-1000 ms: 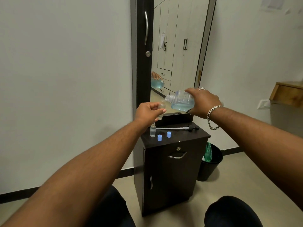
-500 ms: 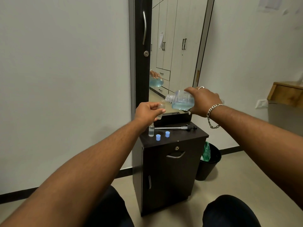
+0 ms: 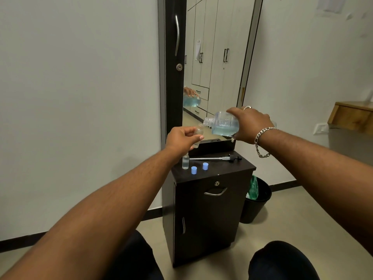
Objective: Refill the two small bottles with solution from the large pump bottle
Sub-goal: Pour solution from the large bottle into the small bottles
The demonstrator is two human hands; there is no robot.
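My right hand (image 3: 250,124) grips the large clear bottle (image 3: 222,123), tipped on its side with its open neck pointing left and blue solution pooled low in it. Just under that neck, my left hand (image 3: 182,139) holds a small clear bottle (image 3: 198,134) upright in the air. A second small bottle (image 3: 185,162) stands on the dark cabinet top (image 3: 238,168). Two blue caps (image 3: 194,170) (image 3: 205,166) sit beside it. The removed pump with its long tube (image 3: 218,158) lies across the top behind them.
The cabinet stands against a tall mirror (image 3: 218,57) and a white wall. A black bin (image 3: 256,201) with a green bag stands on the floor to its right. A wooden shelf (image 3: 351,116) juts from the right wall. My knees show at the bottom edge.
Both hands hold nearly the same pose. The large bottle's neck stays over the small bottle's mouth; only the view has shifted slightly.
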